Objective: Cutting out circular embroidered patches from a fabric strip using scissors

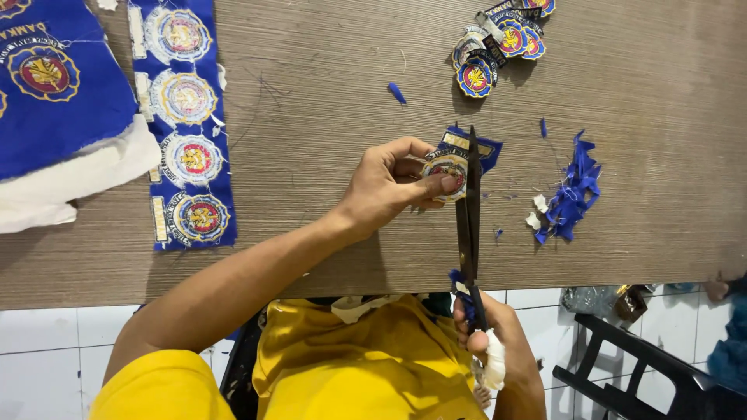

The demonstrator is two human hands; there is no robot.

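The wooden tabletop (327, 101) carried a blue cloth strip of uncut badges (187, 124) at the far left and a pile of finished badges (502, 43) at the far right. Near its front edge the left hand (389, 183) pinched a round embroidered badge (447, 173) between thumb and fingertips. The scissors (469, 218) ran lengthwise straight away from the body, blades shut or nearly so along the badge's right edge, handles gripped in the right hand (498, 342) (one finger wrapped in white) below the tabletop's edge. Blue trimmings (574, 194) lay to the right.
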